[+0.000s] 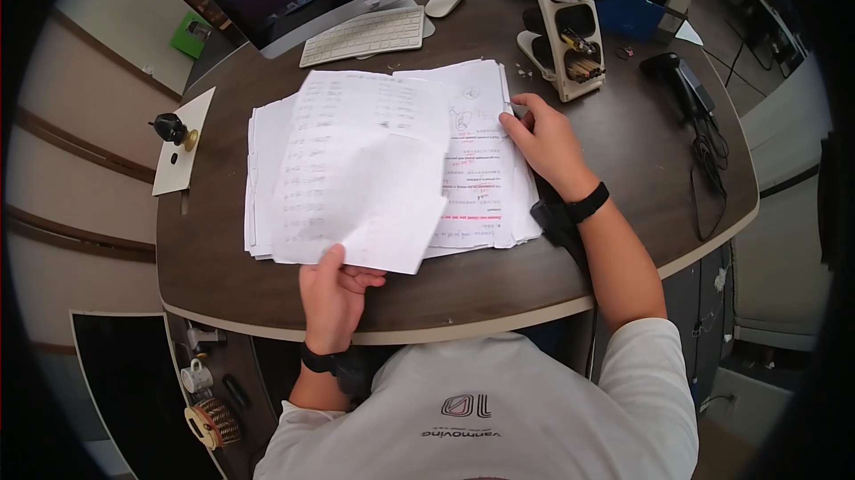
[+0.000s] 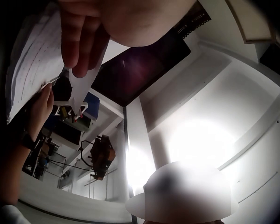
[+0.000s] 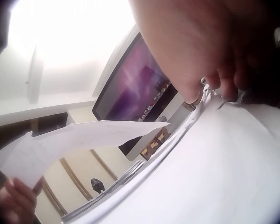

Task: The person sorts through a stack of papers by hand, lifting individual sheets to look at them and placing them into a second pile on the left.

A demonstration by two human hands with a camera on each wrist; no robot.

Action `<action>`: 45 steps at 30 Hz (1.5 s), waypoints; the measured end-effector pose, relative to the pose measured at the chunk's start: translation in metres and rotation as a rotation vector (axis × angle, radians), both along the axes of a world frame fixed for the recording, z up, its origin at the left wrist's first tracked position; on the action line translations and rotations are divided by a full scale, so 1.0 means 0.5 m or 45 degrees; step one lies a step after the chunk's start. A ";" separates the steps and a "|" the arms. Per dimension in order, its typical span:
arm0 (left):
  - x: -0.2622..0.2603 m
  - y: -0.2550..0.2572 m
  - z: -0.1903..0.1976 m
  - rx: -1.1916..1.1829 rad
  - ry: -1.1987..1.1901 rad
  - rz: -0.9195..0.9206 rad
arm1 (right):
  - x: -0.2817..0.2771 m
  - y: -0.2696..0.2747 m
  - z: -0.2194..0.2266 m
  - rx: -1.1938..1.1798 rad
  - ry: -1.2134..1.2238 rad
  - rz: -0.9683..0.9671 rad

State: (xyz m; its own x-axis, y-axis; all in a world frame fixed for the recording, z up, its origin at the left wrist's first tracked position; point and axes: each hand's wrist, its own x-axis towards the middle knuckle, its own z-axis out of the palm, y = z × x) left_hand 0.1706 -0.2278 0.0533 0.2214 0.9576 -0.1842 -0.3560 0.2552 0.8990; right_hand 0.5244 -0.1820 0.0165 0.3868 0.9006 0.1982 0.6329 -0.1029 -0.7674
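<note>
1. Brown wood-look desk [image 1: 209, 231]: bears the thick, red-marked white paper stack [image 1: 485, 177].
2. Creased white paper sheet [image 1: 361, 173]: raised above the stack's left part, long axis near-to-far, extending far from your grip.
3. Your left hand [image 1: 334, 302], nearer the sheet: pinches its near edge.
4. Your right hand [image 1: 554, 149]: pinches the stack's right edge.

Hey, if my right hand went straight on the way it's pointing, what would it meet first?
Most likely the paper stack: your right hand is at its right edge. Whether it would catch the edge or slide over the top is hard to judge.
</note>
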 end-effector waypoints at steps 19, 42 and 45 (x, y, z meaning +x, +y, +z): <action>-0.200 0.115 -0.069 -0.197 -0.223 0.468 | 0.000 0.009 0.003 0.004 -0.137 0.062; -0.217 0.151 -0.095 -0.215 0.052 0.543 | 0.001 0.003 0.002 0.176 -0.137 0.132; -0.219 0.143 -0.087 -0.212 0.121 0.515 | -0.007 0.007 0.003 0.259 0.172 0.082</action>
